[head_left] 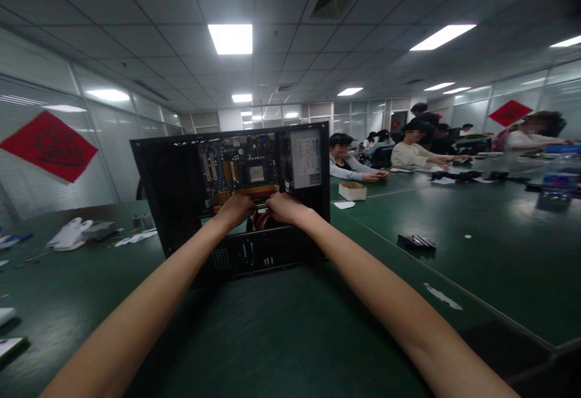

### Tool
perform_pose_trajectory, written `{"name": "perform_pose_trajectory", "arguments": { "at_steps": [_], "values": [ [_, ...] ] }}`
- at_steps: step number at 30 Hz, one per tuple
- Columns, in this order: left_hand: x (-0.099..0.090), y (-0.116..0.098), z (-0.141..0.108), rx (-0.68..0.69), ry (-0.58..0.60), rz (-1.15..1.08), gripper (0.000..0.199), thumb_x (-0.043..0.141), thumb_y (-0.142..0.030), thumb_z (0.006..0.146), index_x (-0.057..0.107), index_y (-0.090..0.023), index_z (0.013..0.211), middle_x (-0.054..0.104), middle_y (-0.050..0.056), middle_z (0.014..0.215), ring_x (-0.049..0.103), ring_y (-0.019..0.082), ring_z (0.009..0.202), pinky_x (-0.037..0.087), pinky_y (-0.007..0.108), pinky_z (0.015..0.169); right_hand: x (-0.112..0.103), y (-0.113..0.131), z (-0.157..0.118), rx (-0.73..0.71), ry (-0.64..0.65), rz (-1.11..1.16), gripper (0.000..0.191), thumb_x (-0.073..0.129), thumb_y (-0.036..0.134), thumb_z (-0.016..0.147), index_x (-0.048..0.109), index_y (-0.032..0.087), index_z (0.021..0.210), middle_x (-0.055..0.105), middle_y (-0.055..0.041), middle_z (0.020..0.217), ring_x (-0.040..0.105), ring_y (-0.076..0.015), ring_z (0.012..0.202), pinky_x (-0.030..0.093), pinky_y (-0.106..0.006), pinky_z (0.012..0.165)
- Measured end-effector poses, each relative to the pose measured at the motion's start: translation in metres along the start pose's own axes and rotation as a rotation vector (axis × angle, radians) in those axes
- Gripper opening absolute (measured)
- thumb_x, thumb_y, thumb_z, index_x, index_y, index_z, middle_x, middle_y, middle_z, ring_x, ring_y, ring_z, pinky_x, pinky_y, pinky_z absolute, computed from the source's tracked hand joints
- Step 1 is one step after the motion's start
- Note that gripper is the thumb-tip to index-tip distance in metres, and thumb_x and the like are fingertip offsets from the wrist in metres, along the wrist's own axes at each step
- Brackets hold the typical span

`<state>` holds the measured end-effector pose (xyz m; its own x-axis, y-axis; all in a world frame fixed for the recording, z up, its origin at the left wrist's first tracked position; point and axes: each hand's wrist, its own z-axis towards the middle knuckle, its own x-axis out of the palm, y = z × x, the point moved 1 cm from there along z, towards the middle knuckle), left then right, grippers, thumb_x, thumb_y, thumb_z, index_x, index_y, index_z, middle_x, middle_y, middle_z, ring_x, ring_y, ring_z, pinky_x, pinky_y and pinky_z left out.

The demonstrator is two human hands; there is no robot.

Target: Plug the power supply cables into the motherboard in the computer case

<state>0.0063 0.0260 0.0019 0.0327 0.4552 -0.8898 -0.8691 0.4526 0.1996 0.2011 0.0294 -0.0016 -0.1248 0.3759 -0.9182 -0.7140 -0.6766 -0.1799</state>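
Note:
An open black computer case (pixel 181 247) stands on the green table, its inside facing me. In its upper middle is a motherboard (pixel 240 165), with a silver power supply (pixel 308 159) to the right. My left hand (pixel 238 209) and my right hand (pixel 284 207) reach into the case at the board's lower edge, by the red and yellow memory slots (pixel 258 192). Fingers of both hands are curled, and whatever lies between them is too small to make out. Coloured cables (pixel 262 220) hang just below and between the hands.
On the green table (pixel 254 325), white items (pixel 70 233) and papers lie left of the case. At right are a small open box (pixel 352 191), a black part (pixel 416 242) and a torn white strip (pixel 442 296). Several people sit farther back on the right.

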Motion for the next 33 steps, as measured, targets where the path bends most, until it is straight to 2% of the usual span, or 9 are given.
{"name": "perform_pose_trajectory", "arguments": {
  "at_steps": [7, 11, 15, 19, 27, 33],
  "values": [
    [-0.002, -0.004, -0.003, -0.035, -0.006, 0.021, 0.028, 0.058, -0.013, 0.088, 0.083, -0.020, 0.098, 0.079, 0.016, 0.100, 0.074, 0.033, 0.099, 0.055, 0.037, 0.080, 0.002, -0.002, 0.001, -0.010, -0.008, 0.010, 0.032, 0.055, 0.013, 0.091, 0.074, 0.010, 0.117, 0.071, -0.0212, 0.118, 0.070, -0.0294, 0.109, 0.054, -0.032, 0.089],
    [-0.004, -0.007, -0.003, -0.055, -0.025, 0.013, 0.030, 0.059, -0.009, 0.086, 0.084, -0.022, 0.098, 0.080, 0.014, 0.098, 0.074, 0.031, 0.098, 0.056, 0.037, 0.084, 0.003, -0.002, 0.002, -0.014, -0.011, 0.006, 0.032, 0.055, 0.014, 0.093, 0.074, 0.010, 0.117, 0.070, -0.0212, 0.120, 0.070, -0.0290, 0.110, 0.054, -0.031, 0.090],
    [-0.005, -0.010, -0.001, -0.166, 0.046, 0.046, 0.027, 0.060, -0.013, 0.088, 0.083, -0.020, 0.101, 0.079, 0.014, 0.103, 0.073, 0.030, 0.103, 0.055, 0.035, 0.088, 0.007, -0.003, 0.004, -0.010, -0.004, -0.006, 0.031, 0.056, 0.013, 0.091, 0.074, 0.010, 0.117, 0.071, -0.0208, 0.119, 0.070, -0.0300, 0.109, 0.054, -0.032, 0.089],
    [-0.008, -0.014, -0.001, -0.187, 0.085, 0.091, 0.029, 0.058, -0.014, 0.090, 0.082, -0.018, 0.105, 0.078, 0.016, 0.107, 0.072, 0.031, 0.106, 0.053, 0.035, 0.090, 0.009, -0.004, 0.006, -0.015, 0.001, -0.011, 0.031, 0.057, 0.013, 0.091, 0.074, 0.010, 0.115, 0.072, -0.0207, 0.118, 0.070, -0.0299, 0.109, 0.054, -0.032, 0.088],
    [-0.010, -0.015, -0.003, -0.185, 0.086, 0.120, 0.032, 0.055, -0.017, 0.091, 0.081, -0.021, 0.110, 0.078, 0.014, 0.107, 0.072, 0.030, 0.104, 0.054, 0.036, 0.089, 0.008, -0.005, 0.005, -0.020, -0.008, -0.016, 0.029, 0.060, 0.016, 0.089, 0.074, 0.011, 0.114, 0.072, -0.0209, 0.117, 0.071, -0.0306, 0.107, 0.055, -0.032, 0.085],
    [-0.009, -0.013, -0.005, -0.237, 0.065, 0.128, 0.030, 0.058, -0.024, 0.092, 0.081, -0.026, 0.110, 0.079, 0.012, 0.106, 0.073, 0.031, 0.102, 0.054, 0.035, 0.085, 0.008, -0.005, 0.004, -0.026, -0.021, -0.018, 0.029, 0.058, 0.014, 0.090, 0.074, 0.011, 0.113, 0.072, -0.0201, 0.116, 0.071, -0.0300, 0.107, 0.054, -0.031, 0.085]
  ]
}}
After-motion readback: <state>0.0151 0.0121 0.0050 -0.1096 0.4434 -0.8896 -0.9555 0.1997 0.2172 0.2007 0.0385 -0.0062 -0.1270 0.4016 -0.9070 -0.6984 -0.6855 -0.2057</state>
